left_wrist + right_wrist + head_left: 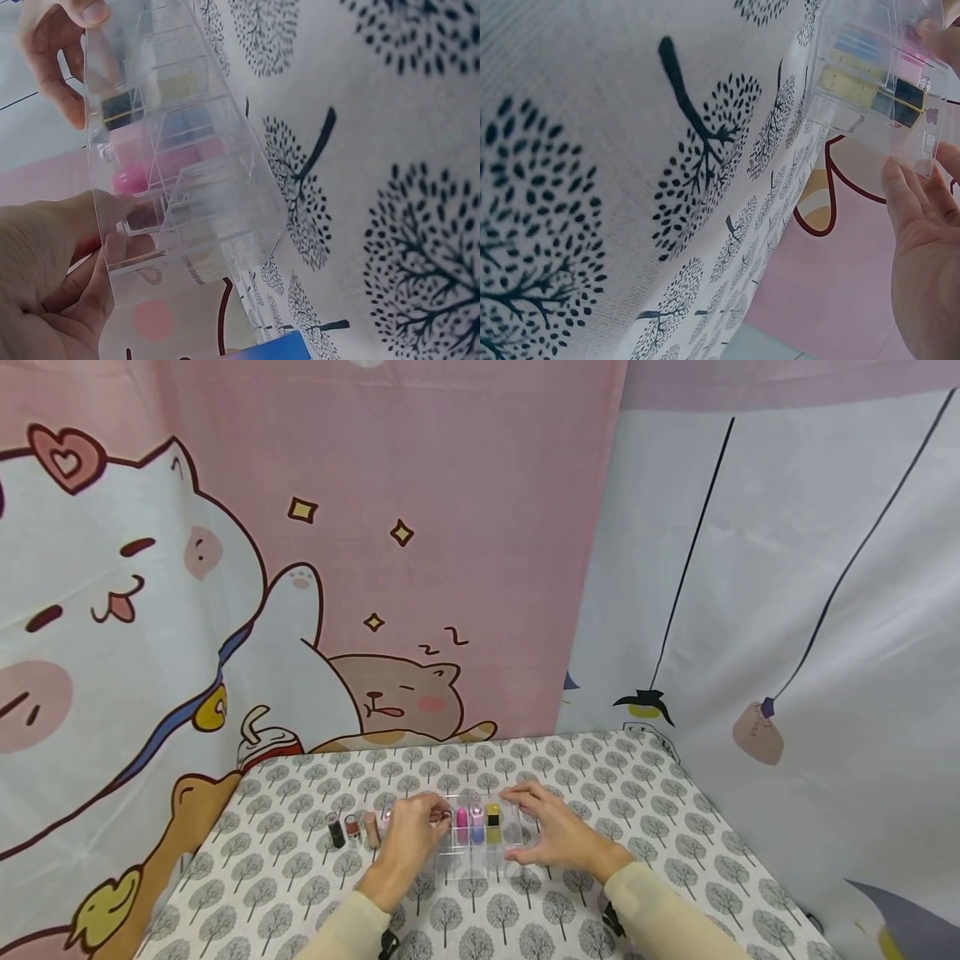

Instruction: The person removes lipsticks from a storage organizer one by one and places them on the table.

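Observation:
A clear plastic organizer with compartments stands on the table between the hands. My left hand pinches a small dark lipstick tube at the organizer's left compartment; the fingers hide part of it. My right hand grips the organizer's right side, thumb at the near part and fingers at the far corner. Inside, side by side, stand a bright pink lipstick, a pink-and-blue tube and a black-and-yellow tube.
Left of the organizer, a row on the table holds a black tube, a red-and-clear one, a tan one and a pale pink one partly behind my left hand. A tree-patterned cloth covers the table; printed curtains hang behind.

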`<state>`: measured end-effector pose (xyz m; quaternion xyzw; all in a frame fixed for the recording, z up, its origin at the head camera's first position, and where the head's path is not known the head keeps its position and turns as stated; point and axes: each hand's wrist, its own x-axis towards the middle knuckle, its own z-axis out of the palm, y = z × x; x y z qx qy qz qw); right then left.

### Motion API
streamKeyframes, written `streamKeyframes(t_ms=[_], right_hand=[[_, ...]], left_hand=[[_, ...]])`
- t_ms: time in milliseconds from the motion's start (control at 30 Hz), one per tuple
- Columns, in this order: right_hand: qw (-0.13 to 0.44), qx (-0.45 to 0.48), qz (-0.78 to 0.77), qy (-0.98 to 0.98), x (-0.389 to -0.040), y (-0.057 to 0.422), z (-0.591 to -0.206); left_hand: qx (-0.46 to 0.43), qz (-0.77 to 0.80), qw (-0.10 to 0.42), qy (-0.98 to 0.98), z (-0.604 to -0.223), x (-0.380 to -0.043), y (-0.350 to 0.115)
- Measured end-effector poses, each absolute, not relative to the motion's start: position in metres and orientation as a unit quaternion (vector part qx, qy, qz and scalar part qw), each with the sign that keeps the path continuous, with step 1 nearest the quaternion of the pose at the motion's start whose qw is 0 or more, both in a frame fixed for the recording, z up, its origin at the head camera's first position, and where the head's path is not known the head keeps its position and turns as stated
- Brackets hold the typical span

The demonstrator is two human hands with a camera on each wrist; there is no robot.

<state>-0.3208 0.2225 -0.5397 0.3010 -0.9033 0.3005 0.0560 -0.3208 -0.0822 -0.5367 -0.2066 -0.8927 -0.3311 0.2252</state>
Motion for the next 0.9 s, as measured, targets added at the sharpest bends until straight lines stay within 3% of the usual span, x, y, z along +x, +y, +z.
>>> streamKeyframes(t_ms=[400, 900], right_hand=[[0.05, 0.293, 0.31, -0.903, -0.323, 0.222, -0.543], [0.059, 0.312, 0.301, -0.899, -0.323, 0.222, -0.543]], left_hand=[[-0.217, -0.388, 0.194, -0.874, -0.537, -0.324, -0.089], [-0.194, -0.382, 0.203, -0.881, -0.528, -0.326, -0.094]])
